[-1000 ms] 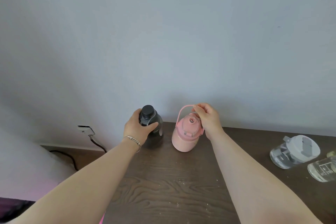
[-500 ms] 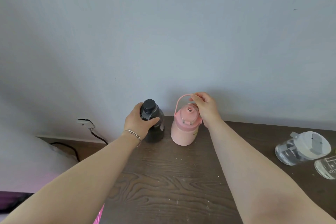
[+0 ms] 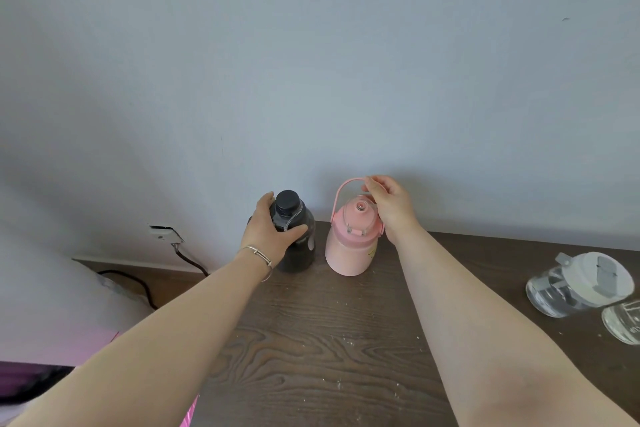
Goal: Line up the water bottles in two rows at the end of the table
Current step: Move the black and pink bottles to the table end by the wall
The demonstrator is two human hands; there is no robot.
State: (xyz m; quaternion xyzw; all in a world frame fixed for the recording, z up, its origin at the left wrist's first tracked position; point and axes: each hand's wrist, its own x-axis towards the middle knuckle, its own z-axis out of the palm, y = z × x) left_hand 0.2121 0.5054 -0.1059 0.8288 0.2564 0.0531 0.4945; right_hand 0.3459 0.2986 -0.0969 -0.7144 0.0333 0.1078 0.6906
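Note:
A dark grey bottle (image 3: 298, 246) with a black cap stands upright at the far left corner of the dark wooden table (image 3: 329, 340), by the wall. My left hand (image 3: 268, 232) is wrapped around its neck and shoulder. Right beside it stands a pink bottle (image 3: 351, 246) with a looped carry handle raised. My right hand (image 3: 391, 204) pinches the top right of that handle. A clear bottle with a white lid (image 3: 576, 284) stands far right, and part of another clear bottle (image 3: 623, 324) shows at the frame edge.
A pale wall runs right behind the table's far edge. Left of the table, a wall socket (image 3: 164, 234) with a black cable (image 3: 138, 284) hangs above the floor. Something pink (image 3: 55, 347) lies at the lower left.
Both bottles and my hands sit slightly farther back toward the wall than a second ago. My grips on the dark bottle and the pink handle are unchanged.

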